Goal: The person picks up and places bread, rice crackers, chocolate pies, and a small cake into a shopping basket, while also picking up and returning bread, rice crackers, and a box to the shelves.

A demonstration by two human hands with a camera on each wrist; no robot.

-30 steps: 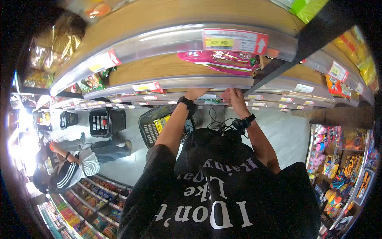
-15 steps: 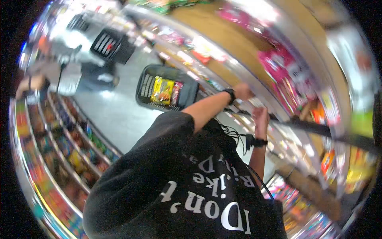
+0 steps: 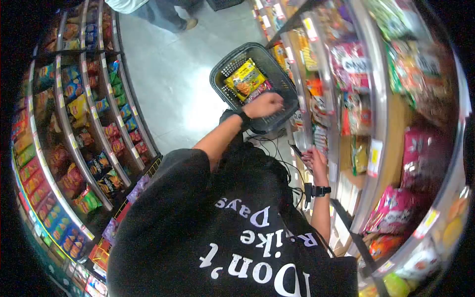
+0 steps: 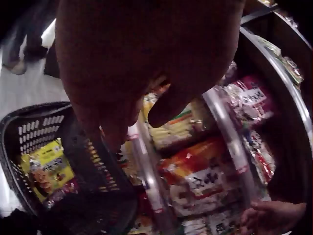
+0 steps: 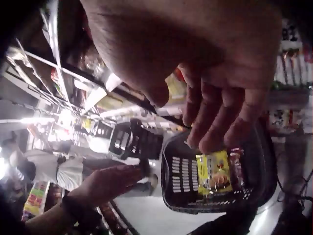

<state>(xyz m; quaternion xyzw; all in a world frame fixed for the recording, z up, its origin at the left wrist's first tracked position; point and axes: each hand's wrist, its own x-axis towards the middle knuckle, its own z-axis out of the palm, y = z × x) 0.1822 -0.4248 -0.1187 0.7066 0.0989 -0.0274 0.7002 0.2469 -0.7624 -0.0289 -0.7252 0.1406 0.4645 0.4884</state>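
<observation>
My left hand (image 3: 264,105), a black band on its wrist, hangs over the near side of a black shopping basket (image 3: 217,74). In the left wrist view its fingers droop loosely, the thumb apart, and nothing shows in them. A yellow food packet (image 3: 246,78) lies in the basket beside a dark pink packet (image 3: 257,91), which the left hand partly covers in the head view. My right hand (image 3: 315,161) is by the shelf front on the right, fingers loosely bent. The right wrist view shows no item between these fingers (image 5: 208,142).
Shelves of bagged snacks line both sides; the right-hand shelf edge (image 3: 378,114) runs close beside my right hand. Pink bags (image 3: 393,210) lie on it. Cables (image 3: 277,148) hang before my waist. Another person (image 3: 163,15) stands farther along the pale floor (image 3: 163,84).
The view has swung round from facing the shelf to looking along the aisle. Both hands have left the shelf edge; the left is over the basket, the right lower by the shelf.
</observation>
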